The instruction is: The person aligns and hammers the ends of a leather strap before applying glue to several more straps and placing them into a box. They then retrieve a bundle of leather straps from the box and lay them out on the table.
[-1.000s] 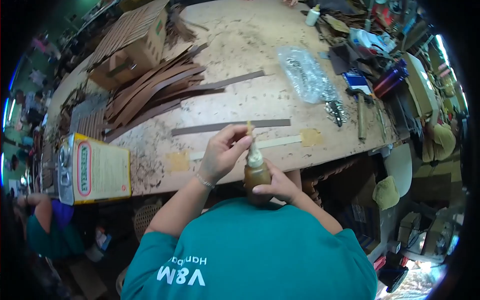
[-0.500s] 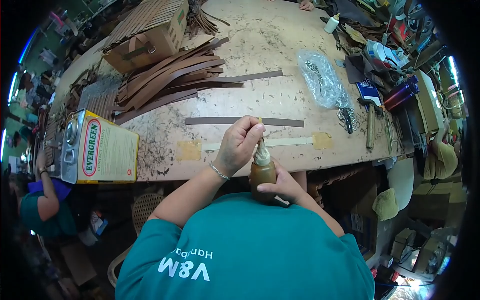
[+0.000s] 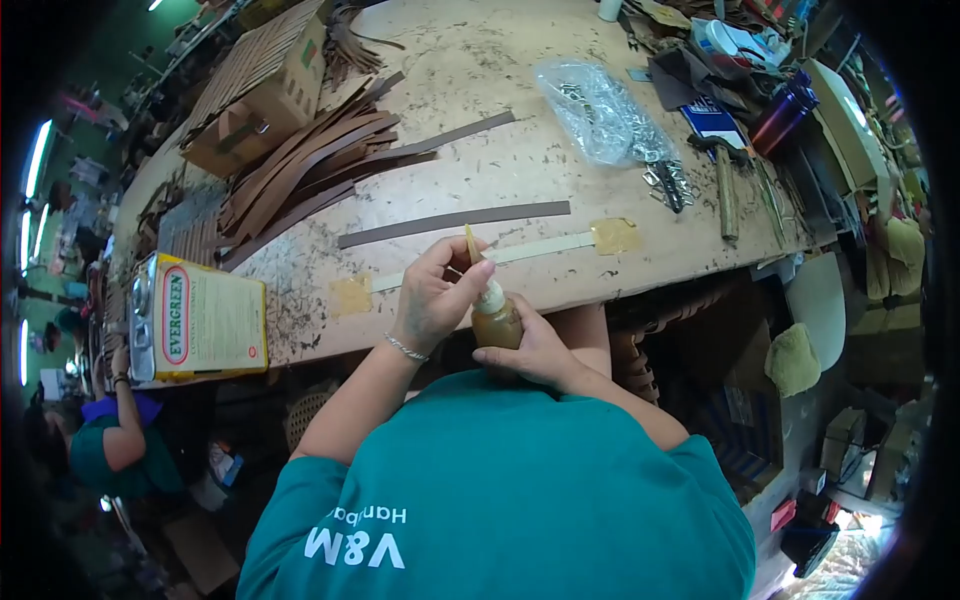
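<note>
My left hand [image 3: 437,298] pinches a thin yellowish-brown stick [image 3: 472,243] upright, just above the mouth of a small bottle. The bottle [image 3: 497,327] is brown with a whitish neck, and my right hand [image 3: 538,348] is wrapped round its body near my chest. Beyond my hands a single flat brown strip [image 3: 455,219] lies on the table. Nearer the edge, a pale strip [image 3: 545,246] lies between two amber tape patches [image 3: 614,236], [image 3: 352,295]; my left hand covers part of it.
A yellow and white can [image 3: 210,318] stands at the table's left edge. Behind it are a heap of brown strips [image 3: 300,170] and a cardboard box [image 3: 265,100]. A plastic bag [image 3: 600,115], hammer [image 3: 727,190] and purple bottle [image 3: 786,112] lie right. Another person [image 3: 118,445] works at far left.
The view has shifted and tilted. My left hand has lowered slightly beside the bottle's neck, and the stick now shows more clearly above its fingers. The bottle stays in my right hand.
</note>
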